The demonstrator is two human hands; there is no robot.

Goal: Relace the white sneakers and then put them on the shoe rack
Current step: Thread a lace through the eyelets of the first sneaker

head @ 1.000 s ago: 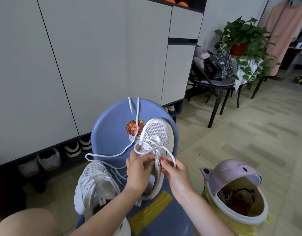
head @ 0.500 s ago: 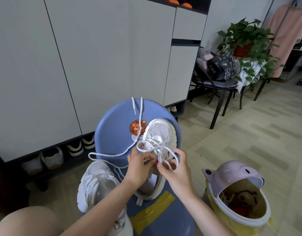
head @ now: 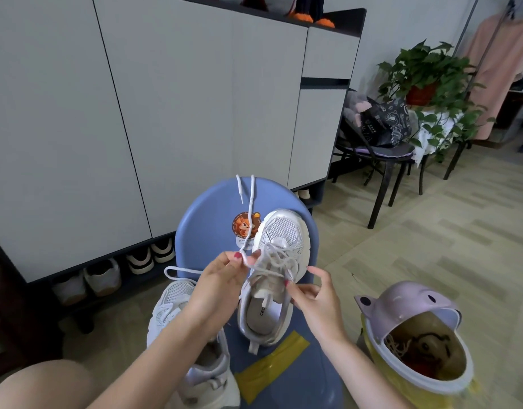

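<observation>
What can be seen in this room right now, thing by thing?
sneaker on stool: 1, white, on the blue seat, partly laced
second sneaker: 1, white, at the stool's left edge, under the left forearm
shoelace: 1, white, its ends draped over the stool's back
stool: 1, blue, with a cartoon sticker and yellow tape
bin: 1, yellow with a pink lid, on the floor at right
cabinet: 1, pale grey doors, shoes in the gap beneath
chair: 1, dark, holding a bag
plant: 1, green, in a red pot
left hand: pinches the shoelace
right hand: pinches the lace at the tongue
</observation>
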